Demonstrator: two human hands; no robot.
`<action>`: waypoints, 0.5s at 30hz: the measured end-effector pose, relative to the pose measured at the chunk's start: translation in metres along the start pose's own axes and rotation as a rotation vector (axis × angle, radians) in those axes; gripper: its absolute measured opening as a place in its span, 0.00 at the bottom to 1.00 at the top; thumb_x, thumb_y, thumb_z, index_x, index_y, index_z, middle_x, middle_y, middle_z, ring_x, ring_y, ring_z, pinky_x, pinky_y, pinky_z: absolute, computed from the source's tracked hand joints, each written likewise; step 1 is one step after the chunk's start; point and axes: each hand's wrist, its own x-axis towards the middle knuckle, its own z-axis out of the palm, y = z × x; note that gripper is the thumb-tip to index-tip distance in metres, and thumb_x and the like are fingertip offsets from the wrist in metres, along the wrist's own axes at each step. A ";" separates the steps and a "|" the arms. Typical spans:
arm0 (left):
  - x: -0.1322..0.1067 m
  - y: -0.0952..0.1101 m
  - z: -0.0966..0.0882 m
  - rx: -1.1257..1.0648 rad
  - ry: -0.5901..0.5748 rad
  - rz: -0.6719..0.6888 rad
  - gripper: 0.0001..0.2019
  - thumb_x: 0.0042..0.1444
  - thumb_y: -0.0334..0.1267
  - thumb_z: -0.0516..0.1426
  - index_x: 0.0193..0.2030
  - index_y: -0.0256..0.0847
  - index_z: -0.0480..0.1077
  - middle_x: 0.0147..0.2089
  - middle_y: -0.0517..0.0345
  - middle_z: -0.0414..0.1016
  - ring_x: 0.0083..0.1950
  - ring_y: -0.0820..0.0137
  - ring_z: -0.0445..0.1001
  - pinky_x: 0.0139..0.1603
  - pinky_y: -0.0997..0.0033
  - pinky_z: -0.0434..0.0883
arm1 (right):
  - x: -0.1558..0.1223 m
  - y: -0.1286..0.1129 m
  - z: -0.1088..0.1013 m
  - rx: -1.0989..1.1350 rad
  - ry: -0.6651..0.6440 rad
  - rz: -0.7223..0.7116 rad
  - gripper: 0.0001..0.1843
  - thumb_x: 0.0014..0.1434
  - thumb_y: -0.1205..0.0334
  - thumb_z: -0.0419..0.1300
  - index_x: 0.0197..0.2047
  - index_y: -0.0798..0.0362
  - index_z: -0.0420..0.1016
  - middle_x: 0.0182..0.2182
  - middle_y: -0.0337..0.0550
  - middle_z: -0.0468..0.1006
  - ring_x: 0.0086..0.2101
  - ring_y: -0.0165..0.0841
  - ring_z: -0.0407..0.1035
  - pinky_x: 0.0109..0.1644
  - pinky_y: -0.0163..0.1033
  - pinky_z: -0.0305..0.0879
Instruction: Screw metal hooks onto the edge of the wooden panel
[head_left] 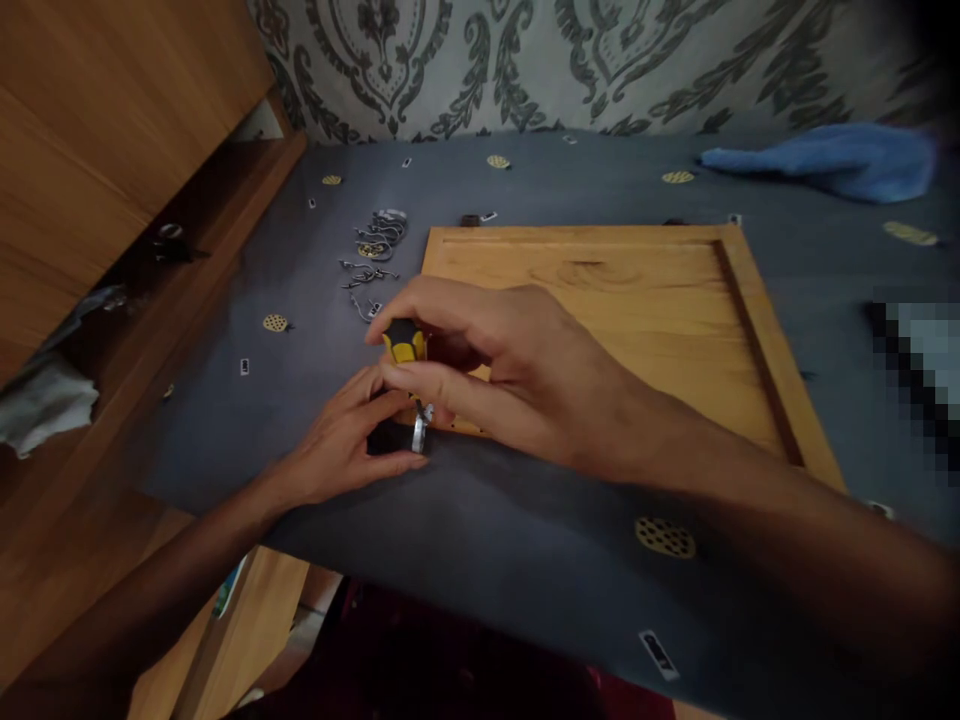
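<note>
The fingers of the left hand (341, 445) frame a small metal piece (418, 434) at the wooden panel (645, 320)'s near edge; whether they grip is unclear. Fingers of the right hand (517, 370) grasp a yellow-and-black screwdriver (405, 346), hiding much of it. Beyond lies a blurred blue cloth (847, 162).

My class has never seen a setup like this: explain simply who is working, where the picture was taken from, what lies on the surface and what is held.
There is no machine here: a person works with two bare hands. The single picture comes from a camera worn on the head, looking forward and down. On the dark, printed table covering lie a framed wooden panel, some thin, bent metal pieces and, at the far right, a blue cloth. The right hand holds a yellow-and-black handle. The left hand has its thumb and fingers around a small silvery piece; how firmly, the picture does not show.
</note>
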 end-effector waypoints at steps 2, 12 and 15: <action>0.000 0.000 0.000 0.007 -0.001 -0.001 0.23 0.60 0.55 0.56 0.54 0.42 0.69 0.56 0.48 0.70 0.58 0.57 0.68 0.57 0.53 0.71 | 0.007 0.003 0.006 0.033 0.033 0.002 0.03 0.66 0.63 0.56 0.39 0.52 0.65 0.27 0.31 0.67 0.28 0.25 0.62 0.33 0.33 0.59; 0.000 0.000 -0.001 0.014 -0.008 -0.010 0.20 0.59 0.54 0.57 0.50 0.42 0.70 0.52 0.49 0.71 0.55 0.60 0.70 0.54 0.57 0.73 | 0.011 0.004 0.004 0.032 0.016 -0.061 0.03 0.66 0.68 0.55 0.43 0.53 0.66 0.29 0.32 0.66 0.32 0.26 0.63 0.37 0.33 0.61; 0.000 -0.001 -0.001 0.020 -0.009 -0.014 0.20 0.59 0.54 0.57 0.49 0.42 0.70 0.47 0.51 0.71 0.51 0.61 0.70 0.50 0.59 0.74 | 0.010 0.006 0.002 0.018 0.011 -0.079 0.04 0.65 0.69 0.55 0.44 0.54 0.68 0.31 0.33 0.69 0.34 0.26 0.65 0.38 0.33 0.62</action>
